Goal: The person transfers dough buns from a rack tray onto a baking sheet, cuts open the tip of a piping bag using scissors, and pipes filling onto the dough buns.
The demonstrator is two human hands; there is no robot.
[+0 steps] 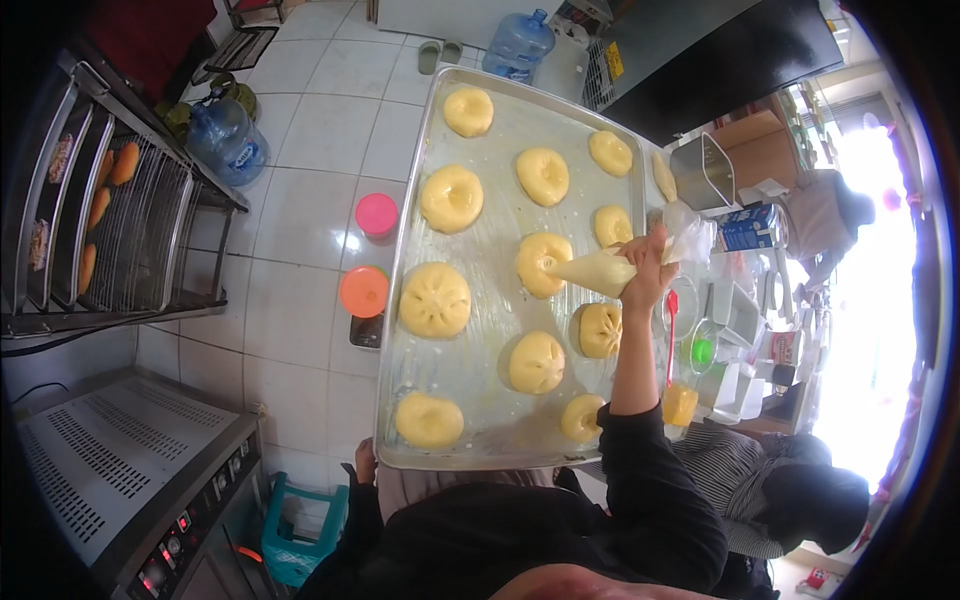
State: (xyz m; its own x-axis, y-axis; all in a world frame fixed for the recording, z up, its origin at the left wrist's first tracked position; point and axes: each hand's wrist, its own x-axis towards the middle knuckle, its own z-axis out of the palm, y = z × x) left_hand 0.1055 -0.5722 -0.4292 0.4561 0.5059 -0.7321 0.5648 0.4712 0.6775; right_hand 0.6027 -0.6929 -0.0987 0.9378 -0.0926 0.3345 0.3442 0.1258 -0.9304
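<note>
My right hand (648,272) is closed around a piping bag (597,271) filled with pale cream. The bag's tip touches the middle of a dough bun (545,265) on a large metal baking tray (490,310). Several other round buns lie about it, glossy yellow. Some have a hollow in the middle, like the bun (451,198) at upper left; others, such as the bun (435,299) on the left, carry star-like creases. My left hand (366,462) hangs by the tray's lower left corner; its fingers are too small and shaded to make out.
A rack (140,230) with trays of baked bread stands on the left, above an oven (140,480). Pink (377,214) and orange lids (364,291) sit beside the tray. Right of it are containers and a red spatula (672,315). Another person in a striped top (725,470) is at lower right.
</note>
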